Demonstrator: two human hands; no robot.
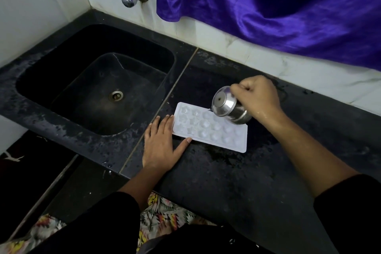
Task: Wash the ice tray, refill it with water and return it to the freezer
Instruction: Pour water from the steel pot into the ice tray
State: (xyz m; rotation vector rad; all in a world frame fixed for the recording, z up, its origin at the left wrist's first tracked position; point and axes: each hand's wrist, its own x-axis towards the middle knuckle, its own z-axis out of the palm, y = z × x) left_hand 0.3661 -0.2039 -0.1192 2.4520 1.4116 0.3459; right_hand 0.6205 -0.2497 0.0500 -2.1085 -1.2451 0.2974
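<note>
Wet dark stone counter (226, 181) with a black sink (61, 64) set in at the left

The white ice tray (208, 128) was laid flat on the counter, just right of the sink. The left hand (159, 146) was rested flat beside it, fingers straight, fingertips and thumb touching the tray's left end. A small steel pot (228, 109) was gripped in the curled fingers of the right hand (257, 97) and held tilted over the tray's far edge

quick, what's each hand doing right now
Left hand: open, fingers flat against the ice tray edge.
Right hand: closed around a steel cup, tipped over the tray.
</note>
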